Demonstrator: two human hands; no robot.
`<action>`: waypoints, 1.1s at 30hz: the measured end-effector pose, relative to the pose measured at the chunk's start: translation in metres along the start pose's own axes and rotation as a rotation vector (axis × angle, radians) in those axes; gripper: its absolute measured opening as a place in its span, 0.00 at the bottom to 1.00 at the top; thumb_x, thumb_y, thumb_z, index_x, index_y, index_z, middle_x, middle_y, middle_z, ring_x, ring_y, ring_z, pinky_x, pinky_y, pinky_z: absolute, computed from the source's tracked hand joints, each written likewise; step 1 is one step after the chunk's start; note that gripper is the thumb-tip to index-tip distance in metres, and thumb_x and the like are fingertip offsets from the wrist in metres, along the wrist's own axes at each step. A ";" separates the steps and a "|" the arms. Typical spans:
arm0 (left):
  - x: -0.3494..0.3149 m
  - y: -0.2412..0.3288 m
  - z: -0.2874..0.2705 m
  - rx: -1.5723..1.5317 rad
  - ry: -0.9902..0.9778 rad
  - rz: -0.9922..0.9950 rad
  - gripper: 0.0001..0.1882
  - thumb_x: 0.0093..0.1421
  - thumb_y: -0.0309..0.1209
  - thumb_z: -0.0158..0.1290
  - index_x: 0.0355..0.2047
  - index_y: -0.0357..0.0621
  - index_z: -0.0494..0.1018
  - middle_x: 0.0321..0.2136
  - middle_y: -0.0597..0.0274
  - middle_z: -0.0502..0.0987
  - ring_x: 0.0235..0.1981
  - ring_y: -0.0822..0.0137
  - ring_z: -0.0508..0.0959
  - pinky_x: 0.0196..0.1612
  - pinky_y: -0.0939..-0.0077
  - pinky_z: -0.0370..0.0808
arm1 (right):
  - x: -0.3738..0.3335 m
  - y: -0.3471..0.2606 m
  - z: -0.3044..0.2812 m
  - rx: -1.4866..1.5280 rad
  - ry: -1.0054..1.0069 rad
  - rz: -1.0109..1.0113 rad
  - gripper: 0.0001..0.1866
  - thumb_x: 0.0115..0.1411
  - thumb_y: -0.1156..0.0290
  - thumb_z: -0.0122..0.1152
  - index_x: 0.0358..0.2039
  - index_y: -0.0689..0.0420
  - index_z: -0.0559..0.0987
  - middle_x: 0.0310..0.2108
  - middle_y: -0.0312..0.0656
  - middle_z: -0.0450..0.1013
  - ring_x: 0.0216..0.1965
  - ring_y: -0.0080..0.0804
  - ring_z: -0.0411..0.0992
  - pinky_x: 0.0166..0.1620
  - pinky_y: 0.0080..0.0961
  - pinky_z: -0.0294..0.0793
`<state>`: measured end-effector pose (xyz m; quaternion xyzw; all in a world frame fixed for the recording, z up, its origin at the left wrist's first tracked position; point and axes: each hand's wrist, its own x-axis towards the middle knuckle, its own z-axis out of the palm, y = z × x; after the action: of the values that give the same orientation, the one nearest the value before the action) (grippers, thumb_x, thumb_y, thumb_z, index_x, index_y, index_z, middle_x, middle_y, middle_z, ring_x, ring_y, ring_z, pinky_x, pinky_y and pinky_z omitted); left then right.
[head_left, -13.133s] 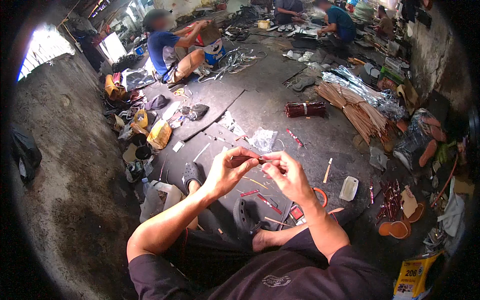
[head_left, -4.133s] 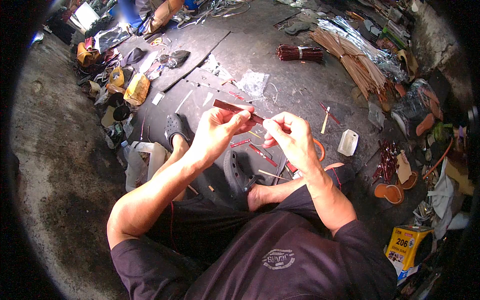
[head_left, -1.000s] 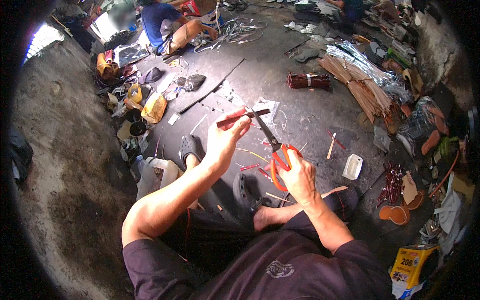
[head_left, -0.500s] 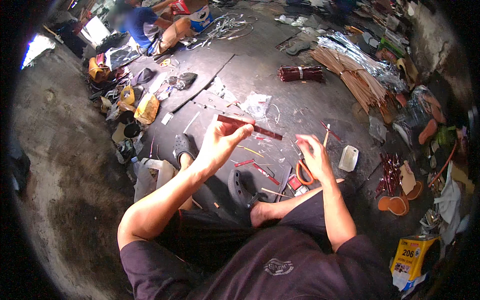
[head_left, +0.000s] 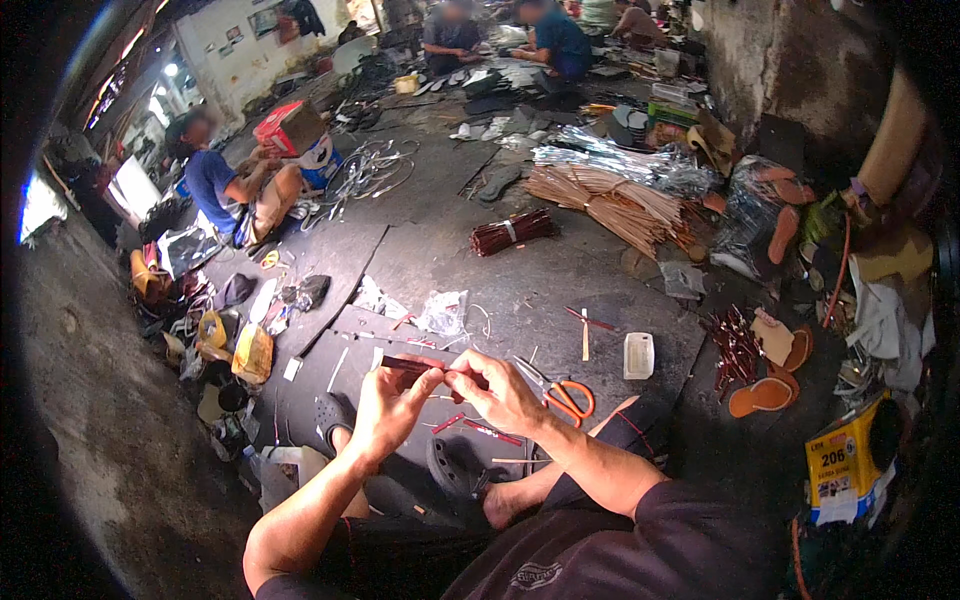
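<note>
My left hand [head_left: 392, 405] pinches a flat, glossy dark red strip [head_left: 408, 365] between thumb and fingers, out in front of my lap. Touching the left thumb, my right hand [head_left: 500, 398] has its fingers closed on the strip's right end, and that end is mostly hidden. Just right of my hands, a pair of scissors with orange handles [head_left: 572, 402] lies on the dark floor mat. Several short red strip pieces [head_left: 490, 431] lie below the hands, close to my dark clog [head_left: 450, 468].
A bundle of dark red strips [head_left: 515, 232] and tan strips [head_left: 600, 205] lie farther off. At right are a translucent tray [head_left: 639, 356], a red strip pile [head_left: 732, 345], brown soles [head_left: 765, 396] and a yellow can [head_left: 842, 455]. Left sits a person in blue [head_left: 215, 190].
My right hand has moved left from open air and closed on the strip beside my left hand. The view has tilted up, bringing more people and the far room into sight.
</note>
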<state>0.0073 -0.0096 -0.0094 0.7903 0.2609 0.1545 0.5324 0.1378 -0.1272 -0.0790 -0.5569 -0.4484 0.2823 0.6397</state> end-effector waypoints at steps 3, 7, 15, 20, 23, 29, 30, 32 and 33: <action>-0.002 -0.006 -0.004 -0.043 -0.084 0.042 0.10 0.64 0.29 0.57 0.40 0.34 0.77 0.35 0.57 0.82 0.39 0.70 0.80 0.45 0.75 0.76 | -0.008 0.001 -0.001 -0.138 0.004 -0.085 0.10 0.66 0.67 0.56 0.35 0.61 0.76 0.27 0.42 0.75 0.26 0.30 0.74 0.32 0.30 0.71; -0.002 -0.018 -0.010 -0.266 -0.108 -0.077 0.14 0.62 0.33 0.58 0.43 0.36 0.75 0.39 0.57 0.79 0.42 0.69 0.78 0.47 0.72 0.75 | -0.008 -0.001 0.007 -0.401 0.202 -0.391 0.06 0.61 0.71 0.61 0.36 0.58 0.78 0.27 0.42 0.74 0.26 0.40 0.76 0.30 0.35 0.73; 0.005 -0.029 -0.017 -0.351 0.020 -0.097 0.14 0.63 0.31 0.58 0.45 0.37 0.75 0.34 0.64 0.78 0.36 0.73 0.78 0.46 0.78 0.75 | -0.013 -0.006 -0.017 -0.067 0.149 -0.122 0.12 0.64 0.70 0.61 0.47 0.60 0.78 0.34 0.40 0.78 0.35 0.26 0.76 0.42 0.27 0.76; 0.001 -0.021 -0.018 -0.459 -0.028 -0.141 0.16 0.65 0.33 0.55 0.50 0.38 0.72 0.36 0.62 0.77 0.39 0.72 0.77 0.49 0.74 0.75 | -0.018 0.000 -0.046 0.304 0.039 0.169 0.10 0.67 0.71 0.57 0.43 0.63 0.78 0.32 0.37 0.76 0.35 0.21 0.75 0.42 0.22 0.78; 0.004 -0.031 -0.027 -0.561 -0.067 -0.200 0.14 0.67 0.34 0.52 0.49 0.40 0.73 0.39 0.63 0.75 0.40 0.72 0.76 0.49 0.73 0.75 | -0.017 0.003 -0.055 0.374 0.060 0.170 0.11 0.66 0.68 0.58 0.41 0.63 0.79 0.33 0.38 0.76 0.35 0.22 0.75 0.42 0.22 0.76; 0.008 -0.060 -0.026 -0.805 -0.146 -0.253 0.12 0.67 0.31 0.52 0.48 0.39 0.75 0.40 0.65 0.78 0.39 0.74 0.78 0.46 0.78 0.75 | -0.012 0.030 -0.043 1.041 -0.078 0.318 0.10 0.66 0.72 0.55 0.46 0.62 0.77 0.35 0.40 0.76 0.37 0.28 0.76 0.44 0.29 0.78; 0.007 -0.054 -0.017 -0.832 -0.103 -0.339 0.13 0.67 0.31 0.52 0.48 0.38 0.74 0.39 0.63 0.79 0.38 0.73 0.78 0.45 0.79 0.75 | -0.015 0.038 -0.036 1.112 -0.044 0.360 0.10 0.66 0.73 0.55 0.46 0.62 0.77 0.36 0.40 0.77 0.37 0.29 0.76 0.45 0.30 0.79; 0.008 -0.052 -0.012 -0.840 -0.167 -0.373 0.13 0.66 0.29 0.52 0.49 0.37 0.73 0.40 0.62 0.77 0.41 0.71 0.77 0.48 0.77 0.75 | -0.020 0.045 -0.026 1.191 -0.017 0.390 0.10 0.66 0.73 0.55 0.46 0.61 0.77 0.39 0.41 0.77 0.39 0.30 0.77 0.46 0.32 0.78; 0.007 -0.052 -0.009 -0.844 -0.201 -0.395 0.13 0.66 0.28 0.52 0.49 0.36 0.72 0.40 0.61 0.76 0.42 0.70 0.76 0.49 0.76 0.74 | -0.021 0.049 -0.023 1.206 -0.041 0.379 0.10 0.66 0.73 0.55 0.46 0.61 0.77 0.39 0.41 0.77 0.39 0.30 0.77 0.47 0.33 0.78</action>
<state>-0.0041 0.0166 -0.0538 0.4516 0.2677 0.0655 0.8486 0.1554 -0.1450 -0.1308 -0.1625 -0.1163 0.6045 0.7711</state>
